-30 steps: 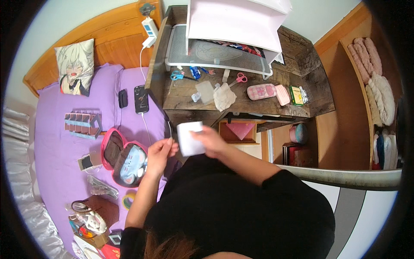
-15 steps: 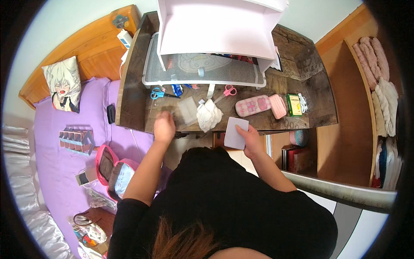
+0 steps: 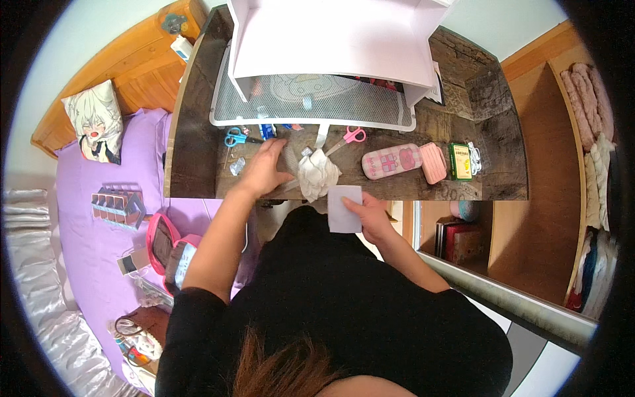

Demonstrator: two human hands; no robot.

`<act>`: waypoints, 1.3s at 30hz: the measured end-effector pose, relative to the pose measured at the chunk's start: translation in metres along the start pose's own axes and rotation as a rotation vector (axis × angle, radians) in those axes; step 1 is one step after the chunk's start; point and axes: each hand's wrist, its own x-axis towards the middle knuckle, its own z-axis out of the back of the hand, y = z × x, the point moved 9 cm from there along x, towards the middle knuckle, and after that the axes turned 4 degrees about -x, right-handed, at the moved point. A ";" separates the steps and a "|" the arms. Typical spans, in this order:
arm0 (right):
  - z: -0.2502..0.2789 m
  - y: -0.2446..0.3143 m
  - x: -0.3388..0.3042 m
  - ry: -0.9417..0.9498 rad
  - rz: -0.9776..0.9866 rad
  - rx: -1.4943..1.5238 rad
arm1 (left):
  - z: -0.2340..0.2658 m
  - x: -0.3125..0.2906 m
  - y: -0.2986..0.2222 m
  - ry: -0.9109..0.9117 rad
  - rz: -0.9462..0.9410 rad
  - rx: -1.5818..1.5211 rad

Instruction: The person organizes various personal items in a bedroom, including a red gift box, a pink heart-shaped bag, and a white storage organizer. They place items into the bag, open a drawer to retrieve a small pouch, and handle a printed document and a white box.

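My right hand (image 3: 376,218) pinches a pale grey-lilac square pad (image 3: 344,218) at the desk's front edge, thumb on top. My left hand (image 3: 263,171) rests on the desk with thumb and fingers apart, beside a translucent sheet (image 3: 290,159) that it partly covers. Between the hands lies a crumpled white tissue or cloth (image 3: 319,175). Blue-handled scissors (image 3: 239,137) lie beyond my left hand, and a small crumpled clear wrapper (image 3: 237,165) sits to its left. Pink-handled scissors (image 3: 354,135) lie past the tissue.
A white shelf (image 3: 331,40) stands on a mesh stand (image 3: 264,112) at the back of the dark wooden desk (image 3: 493,182). To the right are a pink pencil case (image 3: 391,161), a pink ridged box (image 3: 434,163), a green box (image 3: 461,161) and a white cable (image 3: 475,159).
My left hand has moved right and spread its fingers over the translucent sheet. The right hand has brought the pad slightly left, near the crumpled tissue. The view has shifted a little.
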 end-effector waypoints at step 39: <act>-0.077 0.012 0.013 0.215 0.077 0.243 | -0.069 -0.104 -0.002 0.090 0.482 -1.126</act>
